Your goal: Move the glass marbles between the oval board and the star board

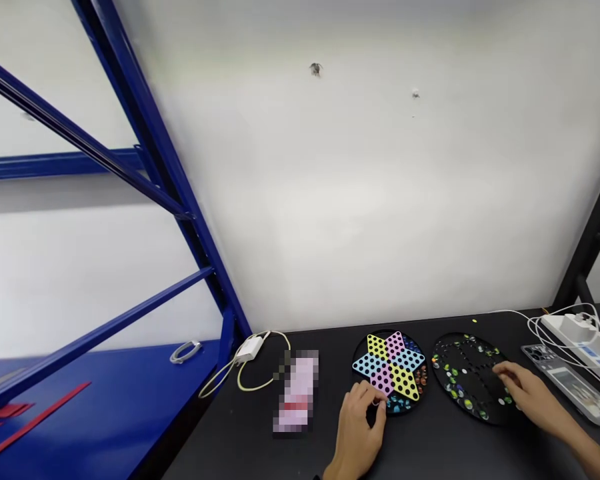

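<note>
A star-shaped Chinese checkers board (391,365), pink, yellow and light blue with dark holes, lies on a round black tray. Blue and orange marbles (399,403) show around the star inside that tray. My left hand (359,427) is at its near edge, thumb and forefinger bent together by the lower pink point; what they pinch is too small to make out. To the right is a second round black tray (473,377) holding green, white and other marbles. My right hand (523,390) reaches over its right side with fingertips drawn together; their contents are hidden.
Left of the boards lie a blurred pink packet (299,393) and a white adapter (250,349) with its cable. A phone (570,380) and a white power strip (587,343) with cables are at right. A blue metal frame (165,153) stands left; a white wall is behind.
</note>
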Tool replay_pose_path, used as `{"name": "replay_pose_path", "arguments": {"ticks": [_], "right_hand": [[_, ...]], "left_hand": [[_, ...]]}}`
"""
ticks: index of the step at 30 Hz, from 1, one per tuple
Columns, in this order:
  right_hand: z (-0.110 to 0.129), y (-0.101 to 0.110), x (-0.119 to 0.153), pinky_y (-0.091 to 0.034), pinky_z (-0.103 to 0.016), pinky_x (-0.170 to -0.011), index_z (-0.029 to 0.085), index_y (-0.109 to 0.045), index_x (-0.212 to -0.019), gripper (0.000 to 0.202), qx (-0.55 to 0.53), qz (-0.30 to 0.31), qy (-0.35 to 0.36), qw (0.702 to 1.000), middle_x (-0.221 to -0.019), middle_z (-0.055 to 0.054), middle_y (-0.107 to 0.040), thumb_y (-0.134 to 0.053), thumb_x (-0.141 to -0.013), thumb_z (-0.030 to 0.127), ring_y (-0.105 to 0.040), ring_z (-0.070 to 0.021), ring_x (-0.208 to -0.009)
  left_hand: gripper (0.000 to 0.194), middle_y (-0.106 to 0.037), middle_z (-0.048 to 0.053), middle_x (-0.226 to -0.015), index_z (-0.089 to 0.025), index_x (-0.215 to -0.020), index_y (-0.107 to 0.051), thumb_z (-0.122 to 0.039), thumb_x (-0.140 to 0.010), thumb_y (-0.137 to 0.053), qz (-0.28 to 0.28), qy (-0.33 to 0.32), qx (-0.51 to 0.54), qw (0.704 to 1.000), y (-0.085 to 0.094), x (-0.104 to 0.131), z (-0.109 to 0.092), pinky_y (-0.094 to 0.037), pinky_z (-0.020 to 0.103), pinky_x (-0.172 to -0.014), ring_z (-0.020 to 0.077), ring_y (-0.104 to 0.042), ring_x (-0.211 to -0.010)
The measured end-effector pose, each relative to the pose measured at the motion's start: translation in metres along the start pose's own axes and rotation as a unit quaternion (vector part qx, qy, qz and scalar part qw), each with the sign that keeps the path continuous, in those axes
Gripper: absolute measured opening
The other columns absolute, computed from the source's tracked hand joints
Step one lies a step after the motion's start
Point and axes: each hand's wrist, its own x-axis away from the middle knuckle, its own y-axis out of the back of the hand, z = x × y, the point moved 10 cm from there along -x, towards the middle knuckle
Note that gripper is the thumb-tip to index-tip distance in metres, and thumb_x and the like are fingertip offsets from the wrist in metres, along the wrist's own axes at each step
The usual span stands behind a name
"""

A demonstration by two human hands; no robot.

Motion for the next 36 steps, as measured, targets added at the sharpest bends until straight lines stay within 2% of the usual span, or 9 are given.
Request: {"name": "replay_pose_path", "arguments": {"ticks": [4,8,11,14,18,22,27,32,36], "right_hand": [[-0.011,-0.022,0.006,-0.053,-0.034,-0.067,0.023,-0.072,-0.088,0.037,-0.047,0.067,-0.020,0.996,-0.081,-0.007,-0.073,-0.052,-0.078,0.052,-0.065,-0.0224,-0.066],[0.008,-0.039,0.017,-0.053,-0.031,-0.062,0.021,-0.071,-0.089,0.040,-0.120,0.119,-0.055,0.984,-0.082,-0.008,-0.072,-0.050,-0.078,0.054,-0.067,-0.0206,-0.067],[0.024,-0.042,0.019,-0.053,-0.031,-0.064,0.020,-0.072,-0.092,0.044,-0.153,0.148,-0.069,0.975,-0.087,-0.009,-0.073,-0.052,-0.078,0.057,-0.069,-0.0217,-0.074],[0.027,-0.035,0.014,-0.054,-0.032,-0.068,0.020,-0.072,-0.095,0.044,-0.151,0.136,-0.068,0.977,-0.092,-0.011,-0.074,-0.051,-0.079,0.056,-0.070,-0.0233,-0.081],[0.025,-0.022,0.014,-0.055,-0.034,-0.076,0.022,-0.073,-0.094,0.043,-0.092,0.094,-0.025,0.991,-0.090,-0.009,-0.074,-0.054,-0.078,0.056,-0.068,-0.0255,-0.085],[0.032,-0.036,0.032,-0.054,-0.033,-0.075,0.023,-0.072,-0.093,0.040,-0.054,0.122,-0.005,0.991,-0.086,-0.006,-0.073,-0.055,-0.080,0.057,-0.064,-0.0220,-0.074],[0.063,-0.050,0.047,-0.051,-0.029,-0.073,0.023,-0.070,-0.094,0.035,0.005,0.112,0.049,0.992,-0.093,-0.004,-0.071,-0.063,-0.077,0.054,-0.059,-0.0178,-0.069],[0.081,-0.061,0.046,-0.046,-0.028,-0.067,0.026,-0.068,-0.086,0.024,0.072,0.107,0.090,0.988,-0.083,-0.001,-0.067,-0.059,-0.081,0.048,-0.057,-0.0188,-0.071],[0.077,-0.069,0.037,-0.044,-0.028,-0.063,0.026,-0.067,-0.079,0.023,0.038,0.119,0.079,0.989,-0.074,0.000,-0.064,-0.062,-0.080,0.048,-0.055,-0.0188,-0.067]], "left_hand": [[0.019,-0.069,0.003,-0.090,-0.025,-0.086,-0.064,-0.025,-0.096,-0.048,-0.006,-0.006,-0.001,1.000,0.001,0.000,-0.001,-0.047,0.036,-0.081,0.0225,-0.063,-0.088],[0.017,-0.069,0.002,-0.089,-0.025,-0.086,-0.064,-0.024,-0.096,-0.050,-0.012,-0.009,-0.001,1.000,0.002,-0.001,-0.002,-0.046,0.035,-0.081,0.0221,-0.063,-0.087],[0.018,-0.069,0.003,-0.089,-0.025,-0.086,-0.064,-0.024,-0.096,-0.049,-0.009,-0.011,-0.001,1.000,0.001,-0.001,-0.001,-0.046,0.035,-0.081,0.0222,-0.062,-0.087],[0.019,-0.068,0.003,-0.090,-0.024,-0.086,-0.064,-0.025,-0.097,-0.049,-0.004,-0.011,-0.002,1.000,-0.001,-0.001,0.000,-0.046,0.036,-0.081,0.0224,-0.062,-0.088],[0.018,-0.068,0.003,-0.091,-0.023,-0.087,-0.063,-0.024,-0.098,-0.048,0.005,-0.015,0.002,1.000,-0.003,-0.001,0.001,-0.045,0.037,-0.082,0.0222,-0.062,-0.088],[0.018,-0.068,0.003,-0.091,-0.023,-0.087,-0.063,-0.023,-0.098,-0.049,0.005,-0.018,0.005,1.000,-0.004,-0.001,0.001,-0.045,0.037,-0.083,0.0218,-0.062,-0.088],[0.016,-0.069,0.002,-0.090,-0.024,-0.086,-0.064,-0.021,-0.096,-0.051,-0.002,-0.015,-0.001,1.000,-0.002,-0.001,0.000,-0.045,0.036,-0.082,0.0220,-0.063,-0.089],[0.017,-0.069,0.002,-0.088,-0.024,-0.085,-0.065,-0.022,-0.095,-0.052,-0.009,-0.018,-0.003,1.000,0.000,-0.001,0.000,-0.046,0.034,-0.080,0.0210,-0.063,-0.085],[0.017,-0.069,0.002,-0.088,-0.024,-0.085,-0.065,-0.022,-0.096,-0.051,-0.008,-0.018,-0.002,1.000,0.001,-0.001,-0.001,-0.047,0.035,-0.082,0.0209,-0.063,-0.085]]}}
